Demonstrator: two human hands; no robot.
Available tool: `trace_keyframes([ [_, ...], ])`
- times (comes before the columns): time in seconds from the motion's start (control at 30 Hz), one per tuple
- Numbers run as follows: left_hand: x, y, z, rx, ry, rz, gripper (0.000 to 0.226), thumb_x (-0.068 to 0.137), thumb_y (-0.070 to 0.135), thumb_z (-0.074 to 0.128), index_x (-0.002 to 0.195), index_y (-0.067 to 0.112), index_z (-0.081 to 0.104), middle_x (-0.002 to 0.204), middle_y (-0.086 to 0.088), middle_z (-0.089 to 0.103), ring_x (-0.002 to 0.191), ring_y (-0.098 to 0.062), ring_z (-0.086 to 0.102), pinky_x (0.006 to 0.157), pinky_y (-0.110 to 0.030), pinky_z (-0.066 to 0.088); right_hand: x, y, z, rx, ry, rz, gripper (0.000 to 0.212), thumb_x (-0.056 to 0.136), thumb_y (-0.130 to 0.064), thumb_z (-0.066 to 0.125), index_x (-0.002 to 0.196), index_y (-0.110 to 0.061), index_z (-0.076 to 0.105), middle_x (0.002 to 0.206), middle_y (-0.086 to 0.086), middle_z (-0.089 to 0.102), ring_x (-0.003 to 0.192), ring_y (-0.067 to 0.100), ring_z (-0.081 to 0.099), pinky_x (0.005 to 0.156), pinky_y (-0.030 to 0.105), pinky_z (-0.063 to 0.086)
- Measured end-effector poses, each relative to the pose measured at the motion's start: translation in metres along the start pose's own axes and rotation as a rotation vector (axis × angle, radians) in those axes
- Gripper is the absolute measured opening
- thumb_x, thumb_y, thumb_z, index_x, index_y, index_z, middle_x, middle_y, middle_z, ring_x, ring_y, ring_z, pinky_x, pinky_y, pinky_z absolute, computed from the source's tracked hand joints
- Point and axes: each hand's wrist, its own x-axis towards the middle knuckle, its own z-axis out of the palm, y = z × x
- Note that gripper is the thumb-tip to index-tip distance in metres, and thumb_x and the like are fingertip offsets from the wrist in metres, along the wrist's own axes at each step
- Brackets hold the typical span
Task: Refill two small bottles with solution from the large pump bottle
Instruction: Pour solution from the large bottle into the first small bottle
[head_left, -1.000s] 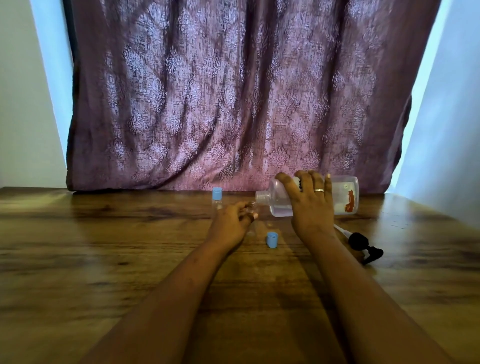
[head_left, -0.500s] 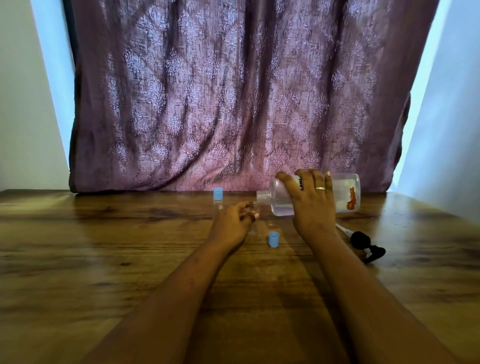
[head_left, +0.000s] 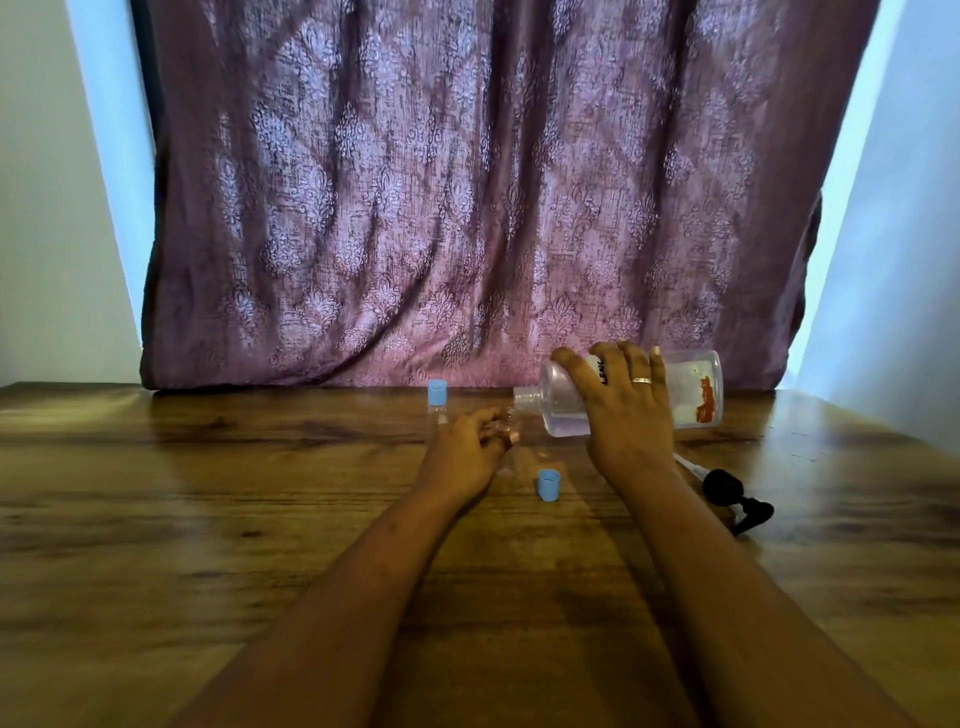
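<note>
- Head view: a wooden table (head_left: 156, 519) runs back to a purple patterned curtain (head_left: 467, 208) hung along its far edge, with pale walls on either side.
- Near the far edge, right of centre, the right hand (head_left: 626, 410) is clamped over the large bottle (head_left: 691, 389), which is tipped on its side, open neck pointing left and a little clear liquid pooled low inside.
- The left hand (head_left: 467, 447) is closed round a small clear bottle (head_left: 506, 423), its mouth just under that neck.
- Its blue cap (head_left: 548, 485) stands on the table between the forearms; the black pump head (head_left: 727, 493) lies toward the right edge.
- A second small bottle (head_left: 437, 400), capped in blue, stands just beyond the left hand.
- The step appears to be pouring into the first small bottle; whether liquid is flowing cannot be told. Next, the neck must stay lined up, then be levelled before overflow.
- Compared with a second ago, both grips and the tilt look unchanged; nothing on the table has moved.
</note>
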Motion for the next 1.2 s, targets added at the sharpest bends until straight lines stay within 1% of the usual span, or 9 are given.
trace_keyframes([
  [0.13, 0.000, 0.000, 0.000, -0.006, -0.009, -0.014, 0.039, 0.091, 0.034, 0.058, 0.129, 0.024, 0.055, 0.120, -0.002, 0.067, 0.101, -0.021, 0.066, 0.092, -0.050, 0.052, 0.001, 0.001, 0.001, -0.001, -0.004, 0.000, 0.087, 0.072, -0.002, 0.067, 0.139, -0.039, 0.025, 0.144, 0.007, 0.034, 0.138, 0.033, 0.022, 0.116, 0.046, 0.009],
  [0.27, 0.001, -0.001, 0.001, -0.018, -0.001, -0.019, 0.039, 0.090, 0.033, 0.060, 0.129, 0.025, 0.056, 0.122, -0.001, 0.067, 0.109, -0.020, 0.063, 0.095, -0.049, 0.051, 0.001, 0.002, 0.001, -0.004, -0.005, -0.002, 0.089, 0.072, 0.000, 0.067, 0.139, -0.040, 0.024, 0.143, 0.006, 0.035, 0.138, 0.032, 0.021, 0.116, 0.046, 0.008],
  [0.43, 0.002, -0.002, 0.001, -0.010, 0.005, -0.016, 0.039, 0.090, 0.034, 0.060, 0.128, 0.027, 0.056, 0.120, 0.001, 0.068, 0.105, -0.020, 0.065, 0.093, -0.050, 0.052, 0.002, 0.002, 0.001, 0.002, 0.004, -0.010, 0.086, 0.075, -0.001, 0.065, 0.140, -0.040, 0.024, 0.143, 0.005, 0.034, 0.138, 0.032, 0.020, 0.116, 0.045, 0.006],
  [0.67, 0.003, -0.004, 0.001, -0.014, 0.002, -0.010, 0.036, 0.090, 0.034, 0.060, 0.126, 0.028, 0.057, 0.121, 0.001, 0.067, 0.109, -0.019, 0.063, 0.095, -0.049, 0.051, 0.003, 0.003, 0.001, 0.014, 0.005, -0.022, 0.084, 0.077, -0.001, 0.062, 0.140, -0.040, 0.024, 0.143, 0.005, 0.035, 0.138, 0.031, 0.020, 0.116, 0.044, 0.005],
  [0.87, 0.004, -0.005, 0.002, -0.005, 0.017, -0.001, 0.036, 0.091, 0.033, 0.060, 0.126, 0.028, 0.057, 0.121, 0.002, 0.067, 0.110, -0.016, 0.062, 0.097, -0.048, 0.049, 0.003, 0.003, 0.001, 0.020, 0.005, -0.022, 0.086, 0.074, 0.001, 0.064, 0.140, -0.040, 0.026, 0.143, 0.006, 0.036, 0.138, 0.032, 0.021, 0.116, 0.045, 0.004],
  [1.03, 0.006, -0.008, 0.003, 0.011, 0.020, 0.011, 0.038, 0.091, 0.033, 0.059, 0.128, 0.026, 0.056, 0.122, 0.001, 0.067, 0.111, -0.016, 0.061, 0.097, -0.048, 0.049, 0.003, 0.003, 0.001, 0.018, -0.004, -0.024, 0.085, 0.075, -0.003, 0.064, 0.140, -0.040, 0.024, 0.143, 0.005, 0.035, 0.138, 0.031, 0.020, 0.116, 0.044, 0.004],
  [1.2, 0.006, -0.010, 0.003, -0.010, 0.020, 0.014, 0.036, 0.090, 0.033, 0.060, 0.126, 0.028, 0.057, 0.119, 0.002, 0.068, 0.108, -0.015, 0.063, 0.096, -0.047, 0.050, 0.003, 0.003, 0.001, 0.027, 0.001, -0.023, 0.083, 0.076, -0.002, 0.063, 0.140, -0.040, 0.026, 0.143, 0.006, 0.036, 0.138, 0.032, 0.020, 0.116, 0.045, 0.004],
])
